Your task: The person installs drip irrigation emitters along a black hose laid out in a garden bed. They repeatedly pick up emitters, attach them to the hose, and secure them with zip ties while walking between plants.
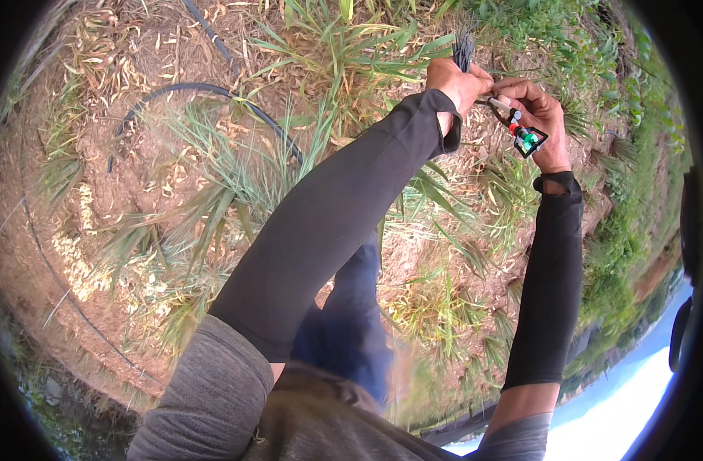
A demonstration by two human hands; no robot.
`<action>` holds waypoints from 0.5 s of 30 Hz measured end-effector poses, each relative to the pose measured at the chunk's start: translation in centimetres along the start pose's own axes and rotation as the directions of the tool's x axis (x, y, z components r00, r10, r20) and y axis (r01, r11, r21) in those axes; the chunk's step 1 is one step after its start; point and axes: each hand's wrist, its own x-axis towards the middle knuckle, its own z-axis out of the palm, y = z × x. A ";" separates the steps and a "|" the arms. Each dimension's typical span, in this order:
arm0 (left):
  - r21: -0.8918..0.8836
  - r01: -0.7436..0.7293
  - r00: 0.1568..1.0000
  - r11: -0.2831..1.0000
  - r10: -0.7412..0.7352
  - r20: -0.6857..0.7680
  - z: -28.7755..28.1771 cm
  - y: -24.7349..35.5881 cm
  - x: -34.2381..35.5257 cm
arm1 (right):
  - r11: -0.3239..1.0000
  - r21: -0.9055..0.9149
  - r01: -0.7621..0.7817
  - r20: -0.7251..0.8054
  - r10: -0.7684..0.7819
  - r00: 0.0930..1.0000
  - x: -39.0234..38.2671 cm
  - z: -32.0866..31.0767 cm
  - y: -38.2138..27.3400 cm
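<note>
At the upper right, both hands are close together, their fingertips nearly meeting. My left hand is closed round a bundle of thin dark wires, whose loose ends stick up above the fist. With thumb and forefinger pinched, my right hand holds a small irrigation sprinkler by its pale stem. The sprinkler has a black open frame with red and green parts and lies against the palm. A thin dark tube curves beside the stem. Exactly what sits between the fingertips is too small to make out.
Black hose loops over the dry, leaf-littered soil at the left. A thinner dark line runs along the lower left. Grass clumps grow below the hands, and green plants cover the right side. My trousered leg shows beneath my arms.
</note>
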 end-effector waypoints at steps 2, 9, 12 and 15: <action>0.013 0.092 0.991 0.996 -0.092 0.099 -0.4 0.1 0.6 | 0.999 -0.049 -0.006 0.126 0.012 0.992 1.0 -0.4 -0.7; -0.218 0.145 0.982 0.965 -0.112 0.155 -0.9 -0.9 0.4 | 0.948 -0.318 0.023 0.266 0.066 0.962 3.1 -1.1 -2.0; -0.210 0.166 0.982 0.964 -0.144 0.118 -2.0 -0.6 -0.7 | 0.906 -0.422 0.028 0.265 0.094 0.960 3.0 -0.7 -3.6; -0.256 0.192 0.981 0.947 -0.182 0.064 -5.0 -1.3 -3.0 | 0.842 -0.520 0.141 0.268 0.004 0.963 2.7 -1.3 -3.6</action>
